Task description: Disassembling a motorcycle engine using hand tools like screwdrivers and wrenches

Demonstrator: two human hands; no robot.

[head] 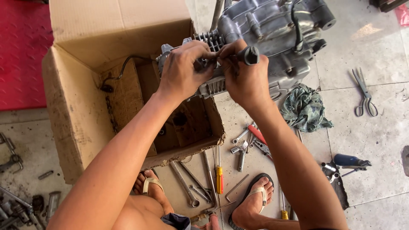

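A grey motorcycle engine (272, 30) rests on the tiled floor beside an open cardboard box (81, 110). My left hand (183, 70) grips the finned cylinder end of the engine at its near side. My right hand (245, 79) is closed around a tool with a dark round handle (250, 54), pressed against the same part. The fingertips of both hands meet over the cylinder, hiding what the tool touches. A black cable (123, 68) hangs from the engine into the box.
Wrenches (185, 185), a yellow-handled screwdriver (219, 179), pliers (255, 138) and sockets lie between my sandalled feet (255, 200). A green rag (304, 108) sits by the engine, scissors-like snips (364, 91) at right, a blue-handled tool (347, 160) near it. Metal parts (17, 204) lie at lower left, a red mat (21, 51) upper left.
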